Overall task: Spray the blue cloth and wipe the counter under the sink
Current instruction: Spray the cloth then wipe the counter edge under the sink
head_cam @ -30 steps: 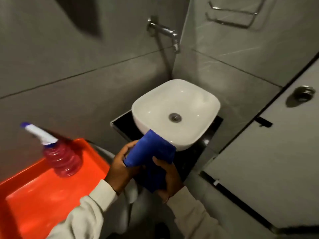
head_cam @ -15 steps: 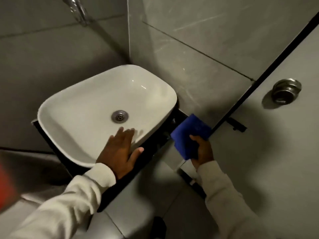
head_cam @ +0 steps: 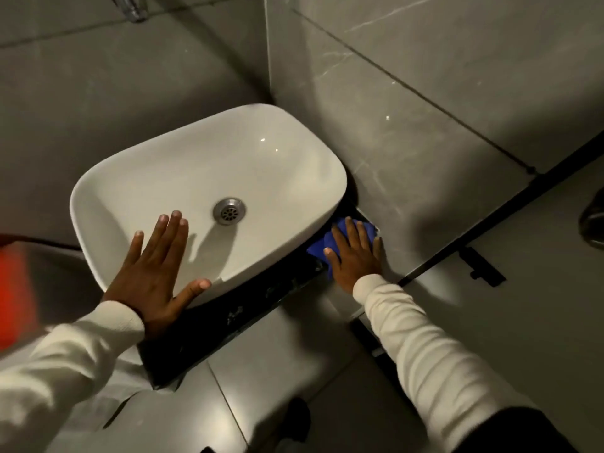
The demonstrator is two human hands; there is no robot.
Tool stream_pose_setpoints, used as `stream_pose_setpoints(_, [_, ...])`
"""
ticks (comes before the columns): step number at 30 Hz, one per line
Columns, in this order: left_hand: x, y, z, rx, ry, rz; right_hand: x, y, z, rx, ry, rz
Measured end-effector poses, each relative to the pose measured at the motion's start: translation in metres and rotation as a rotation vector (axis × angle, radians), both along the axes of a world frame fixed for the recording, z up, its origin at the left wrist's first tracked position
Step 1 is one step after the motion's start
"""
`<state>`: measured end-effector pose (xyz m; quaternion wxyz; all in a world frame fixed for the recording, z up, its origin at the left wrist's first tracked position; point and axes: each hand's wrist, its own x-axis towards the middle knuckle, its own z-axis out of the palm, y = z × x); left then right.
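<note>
Left hand (head_cam: 153, 273) spread flat on the sink (head_cam: 277, 191) rim; right hand (head_cam: 354, 255) flat, pressing the blue cloth (head_cam: 336, 230) onto the counter (head_cam: 261, 299).

The sink (head_cam: 209, 178) sits on the counter (head_cam: 261, 299), cloth (head_cam: 318, 246) at its right.

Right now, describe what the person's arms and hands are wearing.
Both arms wear long, cream-white, ribbed knit sleeves ending in snug cuffs at the wrists. The left hand and right hand are bare: no gloves, and no rings or watch visible. The sleeves look plain, without visible markings.
</note>
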<state>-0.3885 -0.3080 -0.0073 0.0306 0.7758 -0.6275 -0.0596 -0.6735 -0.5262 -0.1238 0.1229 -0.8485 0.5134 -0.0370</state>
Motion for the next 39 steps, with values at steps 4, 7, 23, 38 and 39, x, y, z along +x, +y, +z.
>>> stream_pose_setpoints(4, [0.011,0.001,0.001,-0.023,0.012,-0.131,0.015,-0.026,0.007,0.029,0.055,-0.086])
stream_pose_setpoints(7, [0.017,0.001,0.003,-0.041,-0.005,-0.21,0.022,-0.003,0.004,0.0,-0.004,-0.134])
stream_pose_setpoints(23, [0.029,0.001,0.004,0.031,-0.098,-0.355,0.026,0.043,-0.009,-0.084,-0.101,-0.097])
stream_pose_setpoints(38, [0.038,0.003,0.012,0.011,-0.041,-0.423,0.046,0.082,-0.01,-0.097,-0.135,-0.075])
stream_pose_setpoints(39, [0.038,0.004,0.012,0.014,-0.034,-0.431,0.04,0.076,-0.011,-0.104,-0.135,-0.021])
